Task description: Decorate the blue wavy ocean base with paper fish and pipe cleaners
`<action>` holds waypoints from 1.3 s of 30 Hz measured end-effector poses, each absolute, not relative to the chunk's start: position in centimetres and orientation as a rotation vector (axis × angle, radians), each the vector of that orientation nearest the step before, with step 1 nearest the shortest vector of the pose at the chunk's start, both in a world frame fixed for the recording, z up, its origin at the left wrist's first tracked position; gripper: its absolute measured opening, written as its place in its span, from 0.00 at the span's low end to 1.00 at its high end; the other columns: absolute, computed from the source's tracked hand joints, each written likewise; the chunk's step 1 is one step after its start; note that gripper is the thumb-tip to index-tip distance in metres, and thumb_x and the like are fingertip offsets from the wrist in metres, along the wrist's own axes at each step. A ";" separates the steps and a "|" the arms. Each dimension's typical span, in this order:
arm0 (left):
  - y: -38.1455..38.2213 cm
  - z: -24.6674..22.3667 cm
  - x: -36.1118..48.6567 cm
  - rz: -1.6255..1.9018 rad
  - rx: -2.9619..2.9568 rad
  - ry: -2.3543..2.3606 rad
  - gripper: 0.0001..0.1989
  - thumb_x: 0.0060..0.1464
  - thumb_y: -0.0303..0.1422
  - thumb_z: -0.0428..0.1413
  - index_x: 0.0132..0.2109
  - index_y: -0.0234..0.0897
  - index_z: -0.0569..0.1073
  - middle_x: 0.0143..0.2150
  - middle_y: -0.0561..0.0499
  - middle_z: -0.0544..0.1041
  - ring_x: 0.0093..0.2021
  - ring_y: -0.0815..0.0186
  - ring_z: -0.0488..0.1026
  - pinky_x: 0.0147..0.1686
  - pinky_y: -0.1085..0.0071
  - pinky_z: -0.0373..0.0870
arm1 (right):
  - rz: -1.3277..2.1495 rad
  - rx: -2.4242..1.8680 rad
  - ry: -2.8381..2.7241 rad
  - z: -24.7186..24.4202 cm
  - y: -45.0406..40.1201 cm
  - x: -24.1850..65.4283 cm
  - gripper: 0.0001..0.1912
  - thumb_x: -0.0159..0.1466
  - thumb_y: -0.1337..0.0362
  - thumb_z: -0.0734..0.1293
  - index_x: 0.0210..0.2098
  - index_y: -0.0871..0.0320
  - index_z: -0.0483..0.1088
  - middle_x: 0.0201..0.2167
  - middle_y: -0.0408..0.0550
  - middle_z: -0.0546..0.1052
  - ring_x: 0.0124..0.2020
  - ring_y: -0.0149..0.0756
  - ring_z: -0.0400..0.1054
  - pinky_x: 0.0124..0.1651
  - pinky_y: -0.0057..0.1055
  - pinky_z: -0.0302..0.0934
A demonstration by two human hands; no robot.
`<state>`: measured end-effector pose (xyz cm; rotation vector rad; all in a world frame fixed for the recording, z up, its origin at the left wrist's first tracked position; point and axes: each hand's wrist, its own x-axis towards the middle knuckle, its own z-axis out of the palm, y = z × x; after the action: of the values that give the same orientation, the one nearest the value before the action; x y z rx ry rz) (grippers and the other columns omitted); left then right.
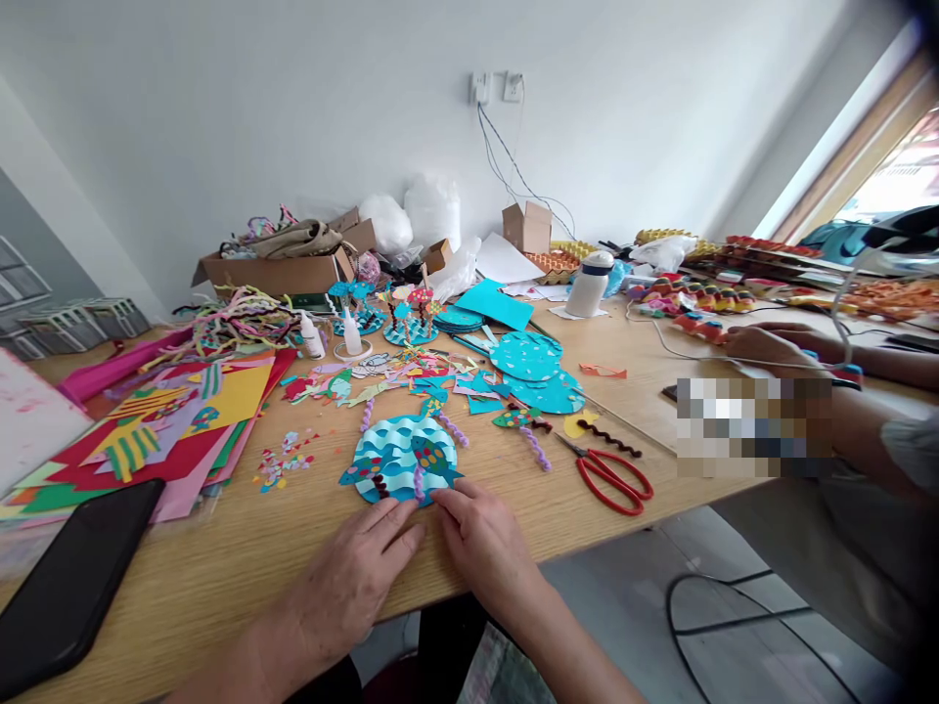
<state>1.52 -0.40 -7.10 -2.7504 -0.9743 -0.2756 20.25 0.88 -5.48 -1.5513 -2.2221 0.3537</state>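
Observation:
A round blue disc (400,433) with wavy paper strips lies on the wooden table. Spotted paper fish (367,469) and purple and dark fuzzy stems (365,415) are on it. My left hand (367,562) rests at the disc's near edge, its fingers stretched forward and the thumb apart. At the near right edge, beside another spotted fish (429,458), my right hand (480,538) has its fingertips closed on the disc's rim. Another fish on a purple stem (535,448) lies to the right.
Red-handled scissors (614,481) and a yellow fish (579,422) lie right. Blue discs (524,357), paper scraps (440,367) and glue bottles (312,335) stand behind. Coloured paper (242,391) and a black phone (77,587) are left. Another person's hand (778,350) is at right.

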 end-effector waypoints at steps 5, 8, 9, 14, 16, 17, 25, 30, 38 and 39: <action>-0.2 -7.4 1.8 -0.251 -2.756 -1.010 0.26 0.50 0.19 0.45 0.58 0.35 0.60 0.57 0.44 0.65 0.55 0.59 0.62 0.53 0.61 0.64 | 0.317 -1.553 -2.252 -5.7 0.9 20.1 0.13 0.62 0.70 0.57 0.36 0.55 0.72 0.30 0.45 0.72 0.32 0.32 0.66 0.32 0.24 0.52; -0.1 -7.4 1.8 -0.264 -2.761 -1.025 0.27 0.51 0.19 0.45 0.59 0.36 0.58 0.58 0.44 0.64 0.56 0.59 0.62 0.53 0.61 0.64 | 0.317 -1.562 -2.252 -5.7 0.9 20.0 0.13 0.62 0.70 0.57 0.37 0.54 0.72 0.30 0.45 0.72 0.31 0.32 0.66 0.31 0.24 0.52; -0.1 -7.4 1.9 -0.274 -2.762 -1.031 0.27 0.51 0.19 0.45 0.59 0.36 0.58 0.58 0.44 0.64 0.56 0.59 0.61 0.53 0.60 0.63 | 0.315 -1.571 -2.253 -5.6 0.9 20.0 0.13 0.62 0.70 0.57 0.37 0.54 0.72 0.30 0.45 0.72 0.31 0.31 0.66 0.31 0.24 0.51; -0.1 -7.0 2.2 -0.307 -2.762 -1.063 0.26 0.52 0.20 0.46 0.58 0.36 0.59 0.57 0.42 0.65 0.55 0.58 0.62 0.52 0.60 0.65 | 0.294 -1.593 -2.240 -5.4 1.0 19.7 0.13 0.62 0.69 0.57 0.38 0.53 0.71 0.30 0.45 0.72 0.31 0.32 0.67 0.30 0.24 0.51; -0.1 -7.1 2.2 -0.310 -2.760 -1.068 0.25 0.52 0.20 0.46 0.58 0.36 0.60 0.56 0.42 0.65 0.54 0.58 0.63 0.52 0.60 0.65 | 0.295 -1.595 -2.246 -5.3 1.1 19.6 0.13 0.63 0.69 0.57 0.39 0.53 0.71 0.30 0.45 0.73 0.31 0.32 0.67 0.31 0.24 0.51; -0.1 -7.1 2.2 -0.312 -2.755 -1.072 0.25 0.52 0.20 0.45 0.58 0.35 0.60 0.56 0.42 0.65 0.54 0.58 0.63 0.52 0.60 0.65 | 0.298 -1.599 -2.253 -5.3 1.2 19.5 0.13 0.63 0.69 0.57 0.39 0.53 0.72 0.30 0.45 0.73 0.31 0.31 0.67 0.31 0.24 0.52; 0.1 -7.1 2.6 -0.311 -2.781 -1.102 0.23 0.53 0.20 0.46 0.56 0.35 0.62 0.53 0.42 0.67 0.52 0.58 0.64 0.51 0.59 0.65 | 0.339 -1.571 -2.248 -5.3 1.3 19.4 0.13 0.62 0.69 0.57 0.38 0.54 0.72 0.31 0.45 0.73 0.32 0.31 0.68 0.32 0.23 0.53; 0.1 -6.4 3.0 -0.291 -2.795 -1.122 0.21 0.53 0.21 0.46 0.54 0.33 0.63 0.52 0.43 0.68 0.51 0.58 0.65 0.50 0.59 0.66 | 0.351 -1.554 -2.217 -5.5 1.2 19.5 0.12 0.62 0.70 0.58 0.37 0.54 0.72 0.32 0.45 0.74 0.33 0.32 0.68 0.33 0.23 0.54; -0.1 -7.3 2.4 -0.272 -2.737 -1.079 0.24 0.52 0.19 0.44 0.57 0.34 0.61 0.55 0.43 0.67 0.54 0.59 0.63 0.52 0.60 0.65 | 0.349 -1.558 -2.195 -5.6 1.1 19.4 0.12 0.62 0.70 0.58 0.39 0.55 0.71 0.34 0.46 0.74 0.35 0.32 0.69 0.35 0.23 0.54; -0.1 -7.4 2.3 -0.277 -2.734 -1.079 0.24 0.52 0.19 0.44 0.57 0.34 0.61 0.55 0.44 0.67 0.55 0.59 0.63 0.52 0.61 0.65 | 0.350 -1.570 -2.191 -5.6 1.1 19.4 0.11 0.62 0.70 0.58 0.39 0.55 0.71 0.34 0.46 0.74 0.35 0.32 0.69 0.35 0.23 0.54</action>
<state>2.35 -0.11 -7.43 -2.7341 -1.0785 -0.2771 19.43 1.12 -5.60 -1.5698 -2.1910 0.3502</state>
